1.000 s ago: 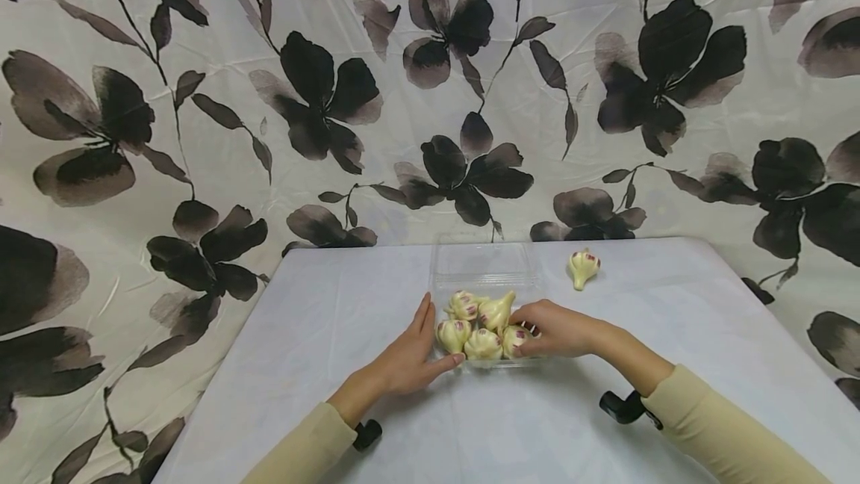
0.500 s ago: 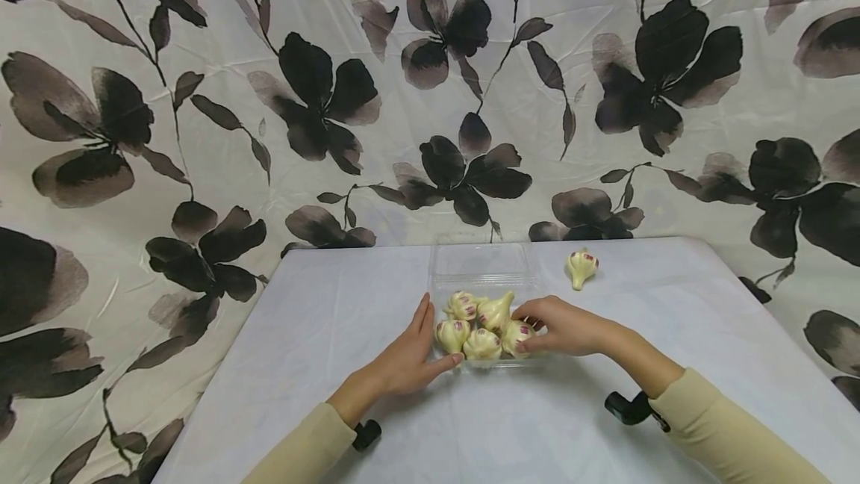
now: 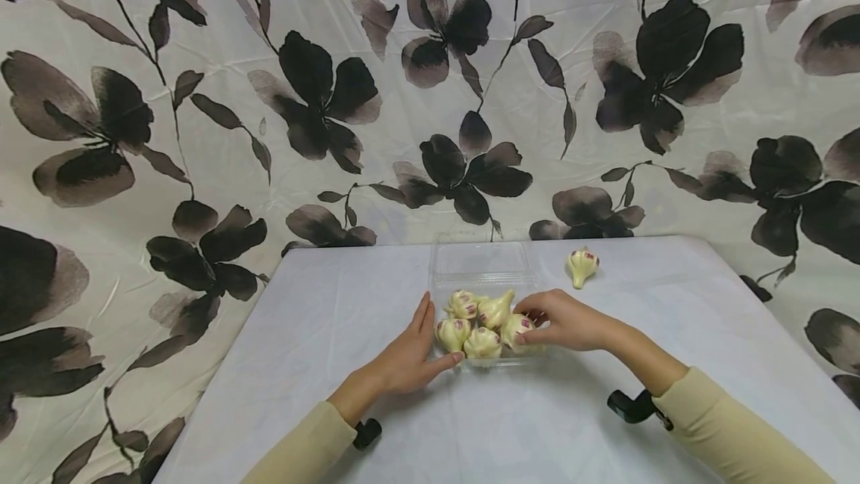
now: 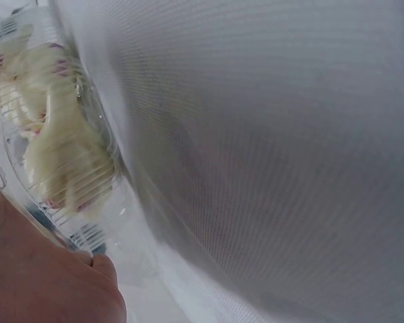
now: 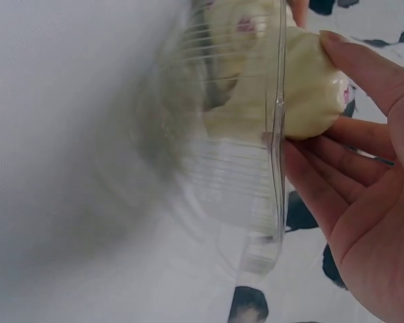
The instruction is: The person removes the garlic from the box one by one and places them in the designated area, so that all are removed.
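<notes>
Both hands are busy at the clear container [image 3: 500, 364]; the left hand [image 3: 408, 355] lies along its left wall, fingers straight and thumb out at the near corner, steadying contact without any clench; the right hand [image 3: 569, 326] is over the right side, thumb and fingertips pinching the right-hand garlic bulb [image 3: 514, 330]; and look at the right wrist view, where that bulb rises partly above the rim, its lower part showing through the ribbed plastic; whether it touches the floor of the container, I can't tell!

Four more sit inside: the front-left bulb [image 3: 453, 335] close by the left thumb, the front-middle bulb [image 3: 483, 344] next along, the back-left bulb [image 3: 462, 305] behind, and the back-middle bulb [image 3: 495, 311] with its stem tipped up to the right; the lid [image 3: 484, 260] lies swung back on the far side.

Over to the far right, a lone bulb [image 3: 582, 268] rests on the white-covered desk [image 3: 349, 282], well apart from the container, stem toward the person; beige sleeves [image 3: 739, 424] run in from below, and a black-and-white floral cloth [image 3: 551, 110] hangs behind it all.
</notes>
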